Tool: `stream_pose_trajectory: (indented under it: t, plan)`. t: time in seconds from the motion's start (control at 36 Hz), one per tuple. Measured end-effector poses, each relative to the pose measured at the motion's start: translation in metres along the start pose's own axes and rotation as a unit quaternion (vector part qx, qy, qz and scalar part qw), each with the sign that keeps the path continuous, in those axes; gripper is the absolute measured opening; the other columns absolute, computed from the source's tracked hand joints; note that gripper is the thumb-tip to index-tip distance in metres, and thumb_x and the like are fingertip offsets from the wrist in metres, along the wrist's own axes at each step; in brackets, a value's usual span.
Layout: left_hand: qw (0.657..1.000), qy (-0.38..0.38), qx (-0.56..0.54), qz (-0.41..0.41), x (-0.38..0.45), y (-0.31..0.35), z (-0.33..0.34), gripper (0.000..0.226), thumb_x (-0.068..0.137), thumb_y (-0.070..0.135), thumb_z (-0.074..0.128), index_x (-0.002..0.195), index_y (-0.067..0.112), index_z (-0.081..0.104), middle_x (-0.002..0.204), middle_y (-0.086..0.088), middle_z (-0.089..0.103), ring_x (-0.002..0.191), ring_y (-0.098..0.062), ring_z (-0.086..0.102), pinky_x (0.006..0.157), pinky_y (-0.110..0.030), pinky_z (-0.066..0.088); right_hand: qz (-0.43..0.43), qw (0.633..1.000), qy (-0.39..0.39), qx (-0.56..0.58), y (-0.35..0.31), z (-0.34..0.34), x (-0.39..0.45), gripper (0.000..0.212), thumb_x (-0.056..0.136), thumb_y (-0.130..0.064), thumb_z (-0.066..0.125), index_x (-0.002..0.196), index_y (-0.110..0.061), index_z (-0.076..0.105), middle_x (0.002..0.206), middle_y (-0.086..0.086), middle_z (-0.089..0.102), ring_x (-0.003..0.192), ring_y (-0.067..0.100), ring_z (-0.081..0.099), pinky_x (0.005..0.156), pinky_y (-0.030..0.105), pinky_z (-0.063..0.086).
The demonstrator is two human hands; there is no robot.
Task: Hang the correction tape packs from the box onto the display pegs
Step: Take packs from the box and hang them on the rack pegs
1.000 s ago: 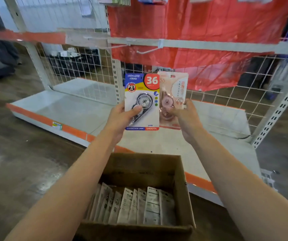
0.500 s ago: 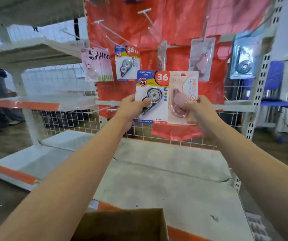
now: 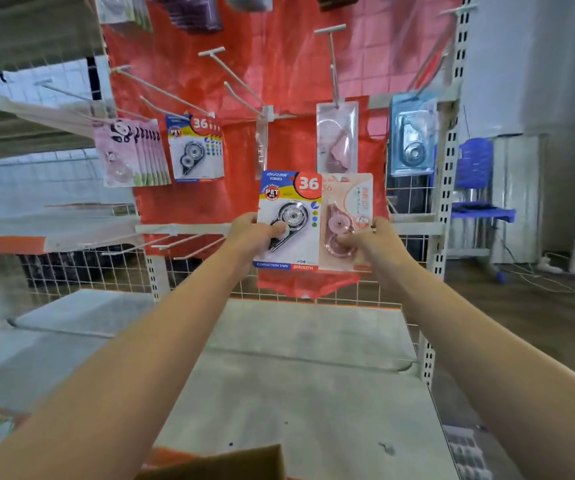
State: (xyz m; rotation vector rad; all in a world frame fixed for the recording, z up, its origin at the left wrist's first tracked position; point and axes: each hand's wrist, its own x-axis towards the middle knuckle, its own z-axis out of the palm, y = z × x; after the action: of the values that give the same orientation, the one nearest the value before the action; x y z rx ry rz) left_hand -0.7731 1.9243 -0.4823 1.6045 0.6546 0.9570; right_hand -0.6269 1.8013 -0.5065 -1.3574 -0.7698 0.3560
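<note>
Big white rack (image 3: pixel 449 188) with a red sheet (image 3: pixel 279 64) across its back, bare pegs (image 3: pixel 230 72) up top, packs already hanging (image 3: pixel 194 147) along its left side. Cardboard box (image 3: pixel 230 464) at the shelf's front edge. Left hand (image 3: pixel 251 233) pinches a blue "36" tape pack (image 3: pixel 289 216); right hand (image 3: pixel 365 242) grips a pink pack (image 3: pixel 346 220), edges touching, both upright mid-rack.

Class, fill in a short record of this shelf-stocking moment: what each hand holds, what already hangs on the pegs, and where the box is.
left hand: grips blue "36" pack
right hand: grips pink pack
pegs, left: panda packs, hung "36" packs
pegs, right: clear pink pack, blue blister pack
box: bottom edge, only the rim visible
</note>
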Motion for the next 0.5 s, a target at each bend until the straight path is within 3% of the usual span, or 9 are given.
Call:
stream_pose_trajectory:
  t: [0.08, 0.22, 0.31, 0.42, 0.5]
  plan:
    - [1.0, -0.007, 0.006, 0.002, 0.007, 0.003, 0.002, 0.031, 0.085, 0.004, 0.068, 0.115, -0.002, 0.059, 0.108, -0.016, 0.069, 0.093, -0.03, 0.068, 0.084, -0.046, 0.056, -0.002, 1.0, -0.003, 0.002, -0.001, -0.003, 0.003, 0.064, 0.043, -0.024, 0.076, 0.101, -0.019, 0.049, 0.111, 0.01, 0.065, 0.105, 0.032, 0.062, 0.093, 0.055, 0.049]
    - [1.0, -0.003, 0.02, -0.009, 0.017, 0.001, 0.004, 0.034, 0.084, 0.006, 0.069, 0.115, -0.001, 0.059, 0.108, -0.015, 0.069, 0.099, -0.033, 0.067, 0.088, -0.05, 0.054, 0.004, 1.0, -0.008, 0.009, 0.0, -0.004, 0.008, 0.062, 0.056, -0.012, 0.076, 0.111, -0.014, 0.047, 0.113, 0.011, 0.064, 0.106, 0.032, 0.062, 0.095, 0.056, 0.048]
    - [1.0, -0.004, 0.019, -0.023, 0.021, -0.006, 0.002, 0.032, 0.084, 0.003, 0.068, 0.115, -0.001, 0.06, 0.107, -0.014, 0.069, 0.093, -0.03, 0.068, 0.081, -0.043, 0.057, 0.01, 1.0, -0.011, -0.003, 0.007, -0.002, 0.014, 0.056, 0.068, -0.002, 0.075, 0.116, -0.009, 0.047, 0.114, 0.012, 0.064, 0.106, 0.032, 0.062, 0.096, 0.054, 0.048]
    - [0.999, -0.005, 0.014, -0.028, 0.024, -0.015, -0.006, 0.033, 0.085, 0.002, 0.066, 0.117, 0.0, 0.058, 0.11, -0.013, 0.069, 0.092, -0.026, 0.067, 0.076, -0.036, 0.056, 0.01, 1.0, -0.016, -0.016, 0.014, 0.01, 0.016, 0.067, 0.059, -0.007, 0.076, 0.121, -0.008, 0.049, 0.115, 0.009, 0.065, 0.105, 0.029, 0.063, 0.096, 0.051, 0.049]
    - [1.0, 0.004, 0.011, -0.028, 0.027, -0.02, -0.018, 0.034, 0.085, 0.001, 0.065, 0.118, -0.001, 0.058, 0.113, -0.015, 0.068, 0.1, -0.03, 0.066, 0.083, -0.04, 0.054, 0.017, 0.999, -0.021, -0.022, 0.015, 0.022, 0.017, 0.054, 0.071, -0.001, 0.075, 0.116, -0.01, 0.047, 0.116, 0.009, 0.064, 0.106, 0.028, 0.062, 0.096, 0.049, 0.049]
